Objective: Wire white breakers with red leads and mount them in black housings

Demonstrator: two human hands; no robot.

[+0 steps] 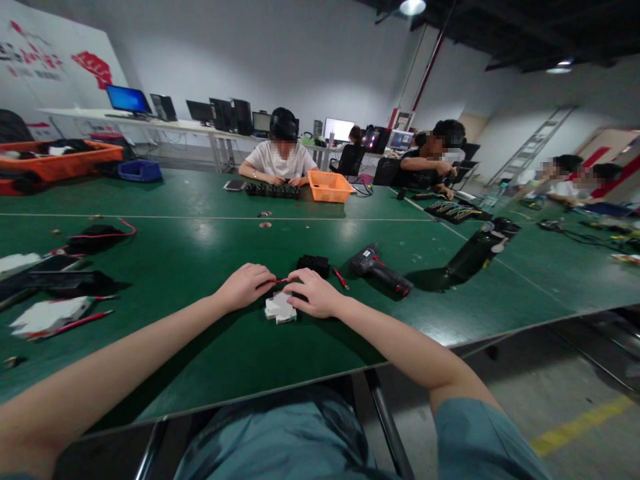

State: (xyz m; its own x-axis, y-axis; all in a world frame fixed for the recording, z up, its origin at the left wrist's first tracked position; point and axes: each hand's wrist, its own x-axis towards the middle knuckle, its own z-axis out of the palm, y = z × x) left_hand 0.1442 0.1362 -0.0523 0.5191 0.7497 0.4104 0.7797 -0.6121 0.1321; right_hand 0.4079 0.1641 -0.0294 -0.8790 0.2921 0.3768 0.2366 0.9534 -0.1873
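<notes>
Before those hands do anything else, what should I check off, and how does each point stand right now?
1. Left hand on the red wire: ok, fingertips pinch it.
2. Right hand by the white module: ok, thumb over its edge.
3. Wire's end joined to the module: cannot tell, fingers hide it.
4. Power drill away from both hands: ok, lying to the right.
5. Free space beyond the right hand: not ok, a black block lies close.

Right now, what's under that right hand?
The right hand overlaps one edge of the white piece on the green table. That edge, and anything beneath the palm, is hidden.
</notes>
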